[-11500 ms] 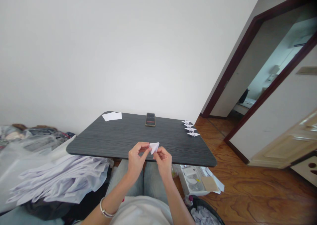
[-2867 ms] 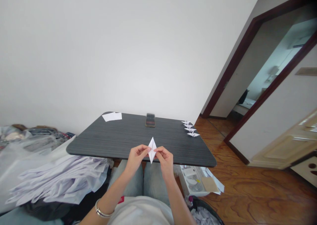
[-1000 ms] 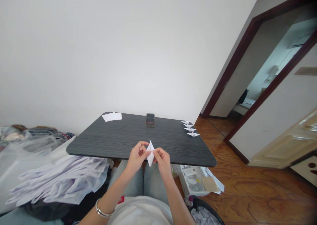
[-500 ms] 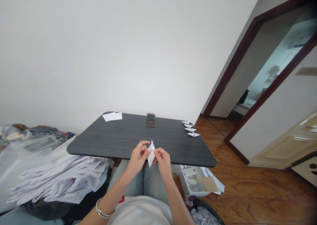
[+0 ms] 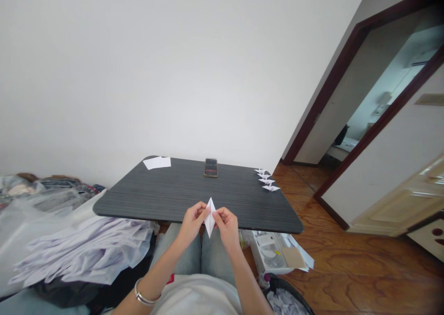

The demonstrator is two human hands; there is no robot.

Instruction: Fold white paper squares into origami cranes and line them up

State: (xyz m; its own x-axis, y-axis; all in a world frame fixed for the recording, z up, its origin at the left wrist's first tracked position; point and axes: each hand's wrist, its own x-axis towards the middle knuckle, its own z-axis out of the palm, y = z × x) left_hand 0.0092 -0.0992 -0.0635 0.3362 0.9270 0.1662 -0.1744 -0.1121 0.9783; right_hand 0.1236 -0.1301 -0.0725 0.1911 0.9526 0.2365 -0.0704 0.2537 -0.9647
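A small white folded paper piece (image 5: 209, 216), a narrow diamond standing point up, is pinched between both of my hands above the near edge of the dark grey table (image 5: 166, 199). My left hand (image 5: 192, 222) grips its left side with fingertips pressed together. My right hand (image 5: 226, 223) pinches its right side. Both hands hover over my lap, just in front of the table edge.
On the table lie a white sheet (image 5: 157, 163) at the far left, a phone (image 5: 210, 167) at the far middle and several folded paper figures (image 5: 267, 179) along the right edge. A heap of white papers (image 5: 79, 252) lies left; a box (image 5: 277, 255) and a bin (image 5: 286, 299) stand right.
The paper went from a flat triangle to a narrow upright diamond. Over the last second my hands closed in on it and sank slightly toward the table edge.
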